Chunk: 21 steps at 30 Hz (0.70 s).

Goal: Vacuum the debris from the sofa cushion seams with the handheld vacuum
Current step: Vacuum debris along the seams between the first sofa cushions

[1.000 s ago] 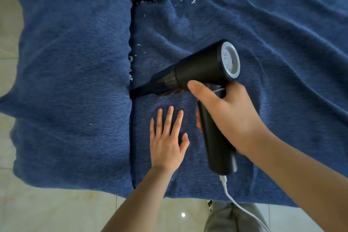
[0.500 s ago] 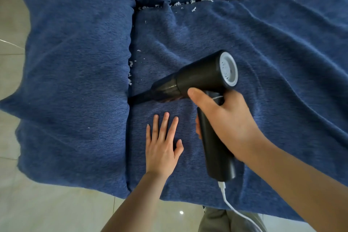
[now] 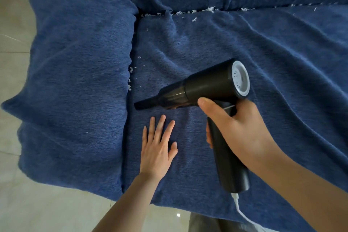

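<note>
Both forearms are bare to the lower edge of the picture, with no sleeves, watch or bracelet in view. The left hand [image 3: 157, 147] is slim with long fingers and short, plain nails; no rings show. The right hand [image 3: 239, 128] is likewise bare, ringless, with a short, unpainted thumbnail. At the bottom edge a patch of grey garment [image 3: 212, 222] shows.

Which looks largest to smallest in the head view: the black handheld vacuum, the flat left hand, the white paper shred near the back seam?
1. Black handheld vacuum
2. Flat left hand
3. White paper shred
</note>
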Available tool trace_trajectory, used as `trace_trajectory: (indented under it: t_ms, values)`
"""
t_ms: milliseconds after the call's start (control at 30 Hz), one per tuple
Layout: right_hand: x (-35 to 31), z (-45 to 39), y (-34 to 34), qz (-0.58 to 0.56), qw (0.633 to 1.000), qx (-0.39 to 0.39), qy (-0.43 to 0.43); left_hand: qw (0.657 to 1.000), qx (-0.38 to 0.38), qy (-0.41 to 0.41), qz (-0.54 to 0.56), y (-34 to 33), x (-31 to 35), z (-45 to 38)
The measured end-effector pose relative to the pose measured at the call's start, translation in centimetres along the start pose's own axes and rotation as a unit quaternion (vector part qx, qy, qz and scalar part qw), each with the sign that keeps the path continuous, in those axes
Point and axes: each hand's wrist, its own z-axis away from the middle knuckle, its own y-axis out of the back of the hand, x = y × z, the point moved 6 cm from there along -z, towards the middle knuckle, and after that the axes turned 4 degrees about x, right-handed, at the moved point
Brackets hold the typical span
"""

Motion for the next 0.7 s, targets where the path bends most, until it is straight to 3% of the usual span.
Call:
trace_trajectory:
  t_ms: [167, 367, 567, 700]
  values:
    - [-1.3, -1.1, -0.3, 0.027, 0.999, -0.022, 0.022, 1.0, 0.006, -0.004, 0.013, 0.3, -0.1, -2.3]
    - [-2.6, -3.3, 0.4, -0.019, 0.997, 0.057, 0.043, 1.0, 0.01, -0.006, 0.02, 1.2, -0.6, -5.2]
    - [-2.7, -3.9, -1.5, -0.001, 1.0, 0.0, 0.03, 1.0, 0.004, -0.018, 0.011, 1.3, -0.8, -6.8]
    - [-2.3, -3.9, -1.7, -0.027, 0.998, 0.045, 0.032, 1.0, 0.012, -0.022, 0.012, 1.1, -0.9, -6.7]
